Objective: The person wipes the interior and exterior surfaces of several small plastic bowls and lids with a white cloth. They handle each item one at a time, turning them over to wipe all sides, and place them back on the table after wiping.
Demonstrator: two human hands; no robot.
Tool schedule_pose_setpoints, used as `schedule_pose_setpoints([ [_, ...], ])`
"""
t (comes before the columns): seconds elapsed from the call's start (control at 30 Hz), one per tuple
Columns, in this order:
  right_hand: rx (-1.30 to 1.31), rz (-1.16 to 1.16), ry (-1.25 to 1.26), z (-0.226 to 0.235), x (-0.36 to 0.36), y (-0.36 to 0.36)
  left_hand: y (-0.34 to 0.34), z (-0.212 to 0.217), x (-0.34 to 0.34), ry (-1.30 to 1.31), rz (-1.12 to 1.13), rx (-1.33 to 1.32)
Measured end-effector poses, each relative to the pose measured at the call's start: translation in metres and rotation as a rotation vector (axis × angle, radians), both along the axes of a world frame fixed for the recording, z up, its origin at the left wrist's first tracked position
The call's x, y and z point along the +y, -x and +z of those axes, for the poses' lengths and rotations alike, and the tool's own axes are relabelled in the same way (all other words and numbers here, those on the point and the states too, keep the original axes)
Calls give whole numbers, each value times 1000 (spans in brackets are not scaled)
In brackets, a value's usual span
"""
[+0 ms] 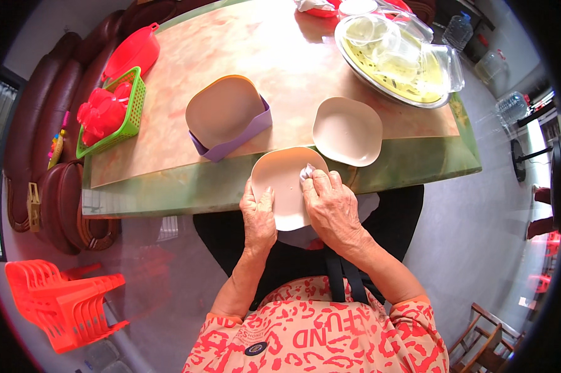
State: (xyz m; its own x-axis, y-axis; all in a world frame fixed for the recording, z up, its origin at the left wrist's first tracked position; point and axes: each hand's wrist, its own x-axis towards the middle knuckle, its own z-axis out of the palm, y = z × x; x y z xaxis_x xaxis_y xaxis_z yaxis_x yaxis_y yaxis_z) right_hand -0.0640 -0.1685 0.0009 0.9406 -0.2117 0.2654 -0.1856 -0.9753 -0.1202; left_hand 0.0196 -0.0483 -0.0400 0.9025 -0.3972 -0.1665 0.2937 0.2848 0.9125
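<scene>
A pale, rounded-square plate (283, 189) is held up at the near edge of the table. My left hand (259, 214) grips its left rim, thumb on top and fingers under it. In my right hand (331, 204) a small white tissue (307, 172) is pinched and pressed on the plate's right side. A second pale plate (347, 132) of the same shape lies on the table just beyond my right hand. To the left of it, several similar plates stand in a purple holder (235, 138); the front one is a beige plate (223, 110).
A green basket (110, 112) with red cups and a red basin (133, 53) sit at the table's left. On the right stands a large metal-rimmed basin (392, 68) full of clear plastic containers. Red plastic chairs (63, 304) are on the floor at lower left.
</scene>
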Motion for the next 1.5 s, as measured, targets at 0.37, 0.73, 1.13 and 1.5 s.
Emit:
schedule_pose_setpoints([
  [0.37,35,218,-174,12,-5,7,-3,-3,1,37,-2,66],
  [0.73,-61,452,-284,1,-15,-7,-3,1,0,53,-15,81],
  [1.13,158,228,84,21,-15,22,-2,-2,0,56,-24,9],
  [1.5,77,357,-227,12,25,15,-1,-1,-2,41,-14,3],
])
